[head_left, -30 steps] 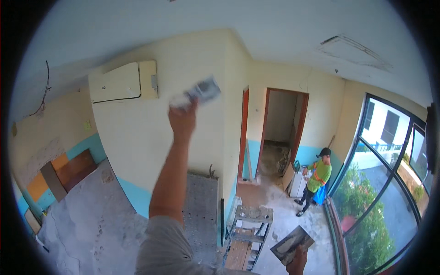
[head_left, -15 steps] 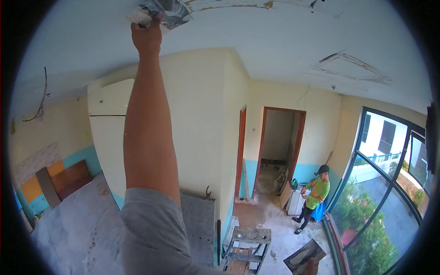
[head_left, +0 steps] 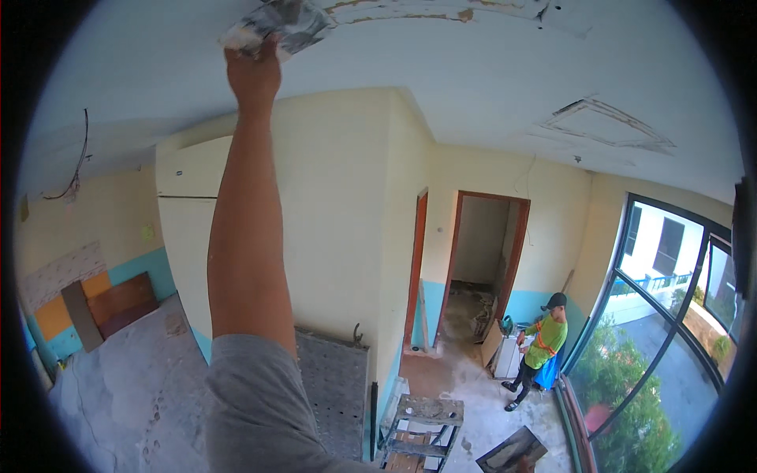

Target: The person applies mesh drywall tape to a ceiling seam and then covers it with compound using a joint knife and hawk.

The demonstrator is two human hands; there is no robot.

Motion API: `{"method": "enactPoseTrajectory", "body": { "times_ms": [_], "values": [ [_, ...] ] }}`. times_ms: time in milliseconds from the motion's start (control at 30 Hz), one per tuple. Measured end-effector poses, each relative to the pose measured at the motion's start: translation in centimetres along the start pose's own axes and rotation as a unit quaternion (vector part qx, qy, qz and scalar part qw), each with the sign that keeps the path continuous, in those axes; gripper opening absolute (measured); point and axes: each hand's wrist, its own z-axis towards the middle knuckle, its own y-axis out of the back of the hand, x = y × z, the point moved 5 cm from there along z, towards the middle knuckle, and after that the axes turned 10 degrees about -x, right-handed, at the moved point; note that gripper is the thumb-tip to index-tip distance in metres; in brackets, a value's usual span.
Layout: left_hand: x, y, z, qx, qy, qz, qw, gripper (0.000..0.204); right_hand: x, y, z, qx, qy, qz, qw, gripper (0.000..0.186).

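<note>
Nearest of all, there's the grey sleeve [head_left: 264, 394], just left of the stepladder [head_left: 430, 407], and out of it a bare arm stands straight up. At the top, far above and left of the stepladder, the left hand [head_left: 254, 69] has its fingers closed round a flat-bladed trowel [head_left: 303, 27], right up at the ceiling [head_left: 473, 71]! Whether the whole blade touches, I can't tell. Down low, right of the stepladder, the right hand [head_left: 526, 465] has hold of a dark flat board [head_left: 505, 451], tilted, the lower fingers out of view. A pitted grey slab [head_left: 331, 386] sits immediately left of the stepladder. Further back, high to its left, a white air conditioner [head_left: 193, 167], partly behind the arm. Beyond the stepladder, to the right, a co-worker [head_left: 546, 343] in lime green stands near a large window [head_left: 646, 236]. And straight behind, above the stepladder, a brown-framed doorway [head_left: 481, 236].
</note>
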Motion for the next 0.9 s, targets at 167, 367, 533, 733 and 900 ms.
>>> {"method": "enactPoseTrajectory", "body": {
  "times_ms": [167,367,533,733,900],
  "values": [
    [-0.3,-0.4,2.4,-0.006,0.072,0.102,0.992,0.065,1.0,-3.5,-0.9,-0.045,-0.087,0.048,0.994,0.025],
    [5.1,7.7,2.8,-0.087,0.105,0.158,0.978,0.061,3.6,-6.2,-4.6,-0.098,-0.165,0.115,0.975,0.038],
    [-0.9,12.3,-13.3,0.094,0.384,-0.152,0.906,0.050,2.6,-7.2,-4.9,-0.074,-0.177,0.123,0.974,0.047],
    [-17.8,25.0,-42.7,0.580,0.557,0.049,0.593,0.024,3.8,-14.1,-6.2,0.006,-0.311,0.205,0.928,0.043],
    [-32.3,32.5,-53.7,0.590,0.772,-0.074,0.225,0.043,5.4,-15.7,-9.4,0.006,-0.328,0.149,0.933,0.041]
  ]
}}
